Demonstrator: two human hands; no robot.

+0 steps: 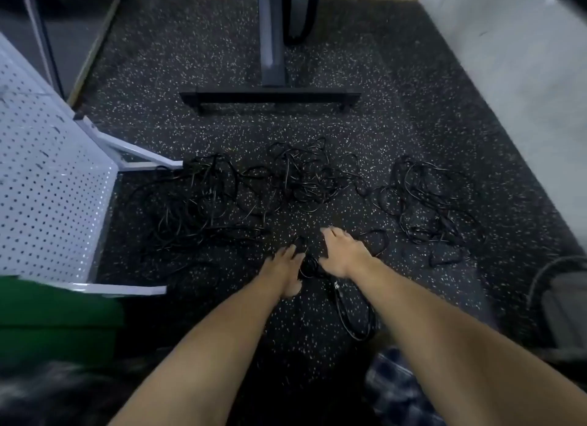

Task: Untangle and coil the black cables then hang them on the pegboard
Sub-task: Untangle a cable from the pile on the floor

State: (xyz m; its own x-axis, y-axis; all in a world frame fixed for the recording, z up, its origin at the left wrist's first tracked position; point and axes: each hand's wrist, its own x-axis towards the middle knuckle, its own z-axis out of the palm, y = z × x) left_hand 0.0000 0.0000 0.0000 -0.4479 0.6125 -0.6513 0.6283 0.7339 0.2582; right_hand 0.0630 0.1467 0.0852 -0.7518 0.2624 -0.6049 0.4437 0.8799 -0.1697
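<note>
A dark speckled floor (pixel 413 124) fills the view, and a black stand (pixel 270 95) rests on it with its flat foot set crosswise and its post rising out of the top of the frame. Right of the stand, a pale wall (pixel 508 60) runs down the edge of the floor. Left of the stand and nearer the person, a white pegboard (pixel 47 187) stands tilted on its own thin feet, with no cables on it. A green box (pixel 57 314) sits still nearer than the stand, touching the pegboard's lower edge. The black cables (pixel 311 174) lie loose on the floor just on the person's side of the stand's foot, in three tangles. One is left of the stand near the pegboard's foot, one is straight in front of it, and one is off to its right. Both bare forearms reach toward the stand from the bottom of the frame, above a patch of plaid cloth (pixel 394 384). The left hand (pixel 282 267) has its fingers bent round a small bunch of one cable (pixel 352 314). That cable trails back from the bunch, away from the stand, in a long narrow loop on the floor. The right hand (pixel 340 254) touches the same bunch with its thumb side. Its fingers are close together and stretched toward the stand, but the blur hides whether it grips the bunch.
</note>
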